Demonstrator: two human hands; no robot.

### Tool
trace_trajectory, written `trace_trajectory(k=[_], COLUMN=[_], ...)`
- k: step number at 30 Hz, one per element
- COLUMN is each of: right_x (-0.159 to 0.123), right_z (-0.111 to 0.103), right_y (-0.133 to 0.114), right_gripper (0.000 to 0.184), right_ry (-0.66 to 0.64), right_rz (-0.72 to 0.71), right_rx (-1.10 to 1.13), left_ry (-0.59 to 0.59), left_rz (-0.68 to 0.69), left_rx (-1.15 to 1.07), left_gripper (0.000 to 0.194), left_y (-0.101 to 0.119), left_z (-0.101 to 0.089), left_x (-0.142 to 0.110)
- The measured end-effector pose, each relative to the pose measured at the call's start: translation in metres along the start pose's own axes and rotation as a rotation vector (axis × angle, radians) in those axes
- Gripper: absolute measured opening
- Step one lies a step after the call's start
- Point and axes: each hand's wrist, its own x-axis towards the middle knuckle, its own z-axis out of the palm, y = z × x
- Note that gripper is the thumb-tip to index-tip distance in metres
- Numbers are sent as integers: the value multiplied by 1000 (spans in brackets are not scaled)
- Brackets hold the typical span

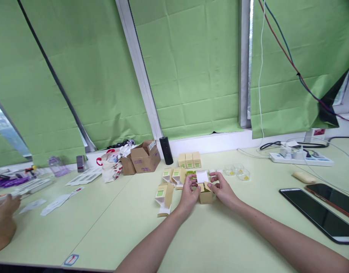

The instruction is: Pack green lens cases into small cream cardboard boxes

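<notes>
A small kraft cardboard box point(205, 197) stands on the table with its lid flap point(202, 176) raised, showing a white inside. My left hand point(189, 192) grips its left side, thumb and fingers bent at the rim. On the opposite side, my right hand point(223, 190) pinches the box's upper edge. What lies inside the box cannot be made out. Left of my hands are more small boxes with green labels: an unfolded one point(163, 197) and two open ones, one of them a box point(178, 177) near my left fingers. Three closed boxes point(189, 160) line up behind.
Clear round cups point(237, 171) with yellow bits sit right of the boxes. A black cylinder point(166, 151) and a brown carton point(146, 158) stand behind. Phones point(319, 214) and a power strip point(302, 158) lie at right. Another person's hand point(3, 222) is at far left.
</notes>
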Motion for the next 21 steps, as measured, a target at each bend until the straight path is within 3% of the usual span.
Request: trace_trajectory(k=[21], right_x=[-2], right_z=[-3], right_y=[-17], right_gripper=[47], right_ry=[-7], right_rz=[-116], right_rx=[-119], left_ry=[-7], left_rz=[66], left_rx=[28], left_gripper=[38], left_y=[-1], left_z=[1], left_x=[-2])
